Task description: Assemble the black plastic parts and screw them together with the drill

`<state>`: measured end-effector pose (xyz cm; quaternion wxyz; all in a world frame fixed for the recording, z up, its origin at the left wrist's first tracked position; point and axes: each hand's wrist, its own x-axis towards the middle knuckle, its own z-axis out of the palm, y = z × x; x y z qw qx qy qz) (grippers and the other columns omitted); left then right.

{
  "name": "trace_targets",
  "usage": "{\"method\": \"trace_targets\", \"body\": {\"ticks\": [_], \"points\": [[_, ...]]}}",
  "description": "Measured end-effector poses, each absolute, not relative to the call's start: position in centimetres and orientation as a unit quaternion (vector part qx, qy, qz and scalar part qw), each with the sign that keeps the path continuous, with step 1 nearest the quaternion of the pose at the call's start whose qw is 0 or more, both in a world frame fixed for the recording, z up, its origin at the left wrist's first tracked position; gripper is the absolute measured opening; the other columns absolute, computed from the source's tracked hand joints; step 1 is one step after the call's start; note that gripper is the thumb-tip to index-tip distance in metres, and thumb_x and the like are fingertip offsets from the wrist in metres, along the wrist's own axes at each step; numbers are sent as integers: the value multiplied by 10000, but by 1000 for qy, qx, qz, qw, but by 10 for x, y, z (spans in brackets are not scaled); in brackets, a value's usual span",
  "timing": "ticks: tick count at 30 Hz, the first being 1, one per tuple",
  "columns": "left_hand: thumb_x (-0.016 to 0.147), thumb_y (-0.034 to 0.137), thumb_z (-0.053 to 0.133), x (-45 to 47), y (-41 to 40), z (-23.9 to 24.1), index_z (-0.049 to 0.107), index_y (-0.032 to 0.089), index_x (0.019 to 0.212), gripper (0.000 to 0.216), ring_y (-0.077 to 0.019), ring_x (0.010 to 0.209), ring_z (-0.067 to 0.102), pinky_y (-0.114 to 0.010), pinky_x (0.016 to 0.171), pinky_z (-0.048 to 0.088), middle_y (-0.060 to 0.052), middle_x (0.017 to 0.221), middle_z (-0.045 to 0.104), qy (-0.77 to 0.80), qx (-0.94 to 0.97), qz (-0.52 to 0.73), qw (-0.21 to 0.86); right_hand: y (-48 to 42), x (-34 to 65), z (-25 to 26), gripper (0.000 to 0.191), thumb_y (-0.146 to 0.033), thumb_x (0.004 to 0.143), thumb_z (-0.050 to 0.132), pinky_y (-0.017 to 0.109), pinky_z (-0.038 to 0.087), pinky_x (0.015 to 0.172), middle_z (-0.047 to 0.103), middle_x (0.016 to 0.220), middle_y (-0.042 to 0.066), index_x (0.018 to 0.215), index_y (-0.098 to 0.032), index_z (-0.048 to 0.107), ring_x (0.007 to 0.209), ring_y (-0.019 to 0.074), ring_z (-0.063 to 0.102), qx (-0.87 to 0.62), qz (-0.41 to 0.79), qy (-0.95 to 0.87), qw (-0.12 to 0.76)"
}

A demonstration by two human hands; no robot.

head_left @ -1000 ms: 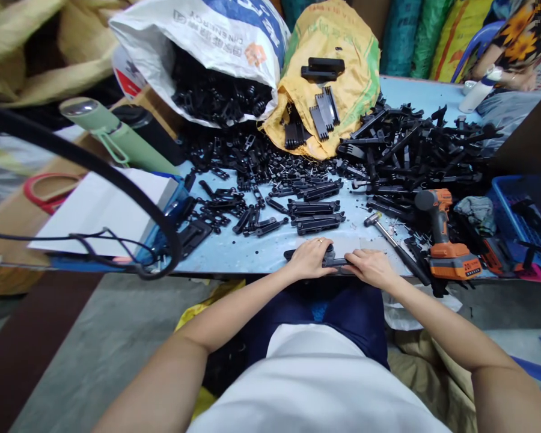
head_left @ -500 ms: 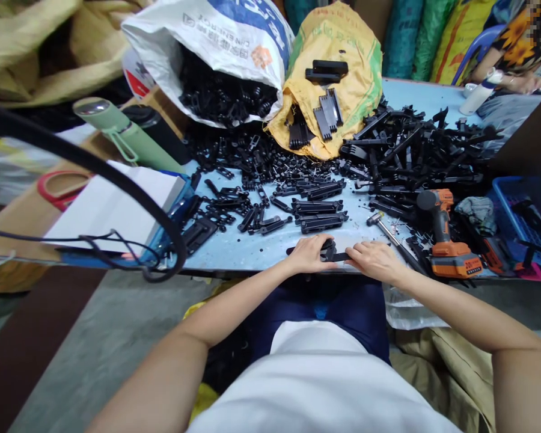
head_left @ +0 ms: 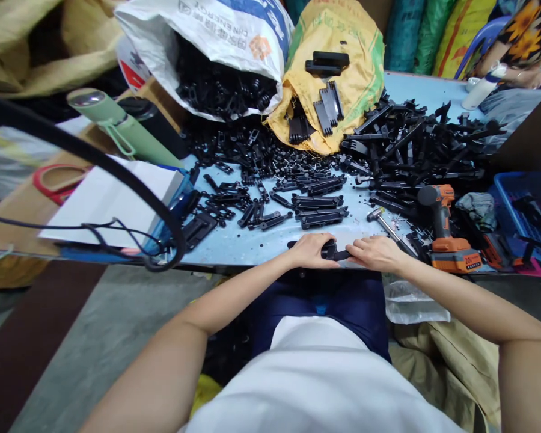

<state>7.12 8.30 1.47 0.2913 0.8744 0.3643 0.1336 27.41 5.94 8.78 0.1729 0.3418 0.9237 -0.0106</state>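
Observation:
My left hand (head_left: 312,251) and my right hand (head_left: 375,253) rest at the near edge of the light blue table (head_left: 234,243), both closed on a long black plastic part (head_left: 336,252) that lies between them. Only its middle shows between the fingers. Just beyond the hands lie a few stacked black bars (head_left: 321,211) of the same kind. A hammer (head_left: 388,225) lies right of them, beside my right hand.
An orange cordless drill (head_left: 446,234) stands at the right. Heaps of black plastic parts (head_left: 415,150) cover the far table, with a white sack (head_left: 220,48) and a yellow sack (head_left: 342,66) behind. A green flask (head_left: 117,129), white box (head_left: 112,201) and black cable (head_left: 94,165) sit left; a blue crate (head_left: 523,216) right.
Both hands stayed on the black part at the table edge; the fingers shifted slightly on it. The camera tilted a little, so the scene slid up in view.

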Motion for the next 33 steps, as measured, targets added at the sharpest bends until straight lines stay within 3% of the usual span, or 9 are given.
{"method": "trace_targets", "body": {"ticks": [4, 7, 11, 14, 18, 23, 33], "points": [[800, 558, 475, 75, 112, 27, 620, 168, 991, 458, -228, 1004, 570, -302, 872, 418, -86, 999, 658, 283, 896, 57, 338, 76, 278, 77, 362, -420, 943, 288, 259, 254, 538, 645, 915, 81, 1018, -171, 539, 697, 165, 597, 352, -65, 909, 212], [818, 572, 436, 61, 122, 38, 555, 133, 1130, 552, -237, 1024, 566, -307, 871, 422, -123, 1082, 630, 345, 875, 47, 336, 78, 279, 65, 371, -436, 939, 291, 256, 282, 556, 650, 936, 94, 1002, -163, 535, 736, 183, 612, 414, -83, 883, 207], [721, 608, 570, 35, 94, 35, 499, 149, 1198, 666, -295, 1140, 496, -397, 939, 395, -172, 1248, 521, 362, 888, 103, 264, 74, 286, 56, 372, -457, 933, 298, 243, 319, 603, 665, 864, 75, 970, -175, 539, 766, 186, 615, 459, -142, 860, 171], [656, 488, 707, 25, 62, 18, 573, 169, 1062, 534, -354, 1253, 374, -519, 1011, 307, -186, 1334, 442, 310, 922, 117, 201, 76, 295, 54, 374, -466, 929, 288, 240, 333, 616, 656, 813, 58, 942, -189, 539, 734, 178, 602, 505, -174, 839, 107], [789, 254, 604, 19, 51, -3, 584, 155, 890, 143, -306, 1246, 404, -506, 1011, 338, -171, 1265, 518, 319, 916, 156, 190, 82, 302, 52, 391, -503, 903, 303, 237, 343, 602, 607, 707, 28, 863, -192, 536, 656, 161, 558, 546, -213, 810, 18], [889, 284, 422, 7, 79, -3, 541, 164, 1049, 233, -229, 1020, 580, -404, 891, 461, -121, 1049, 629, 412, 848, 209, 260, 89, 288, 49, 427, -479, 914, 251, 225, 337, 584, 559, 649, 5, 764, -194, 531, 613, 135, 515, 549, -249, 797, -36], [901, 273, 362, 4, 104, 6, 495, 199, 1176, 315, -196, 1062, 547, -354, 933, 428, -78, 1152, 580, 408, 839, 202, 298, 99, 257, 46, 379, -428, 944, 270, 251, 307, 618, 673, 856, 79, 940, -187, 563, 761, 191, 603, 531, -128, 826, 139]]}}
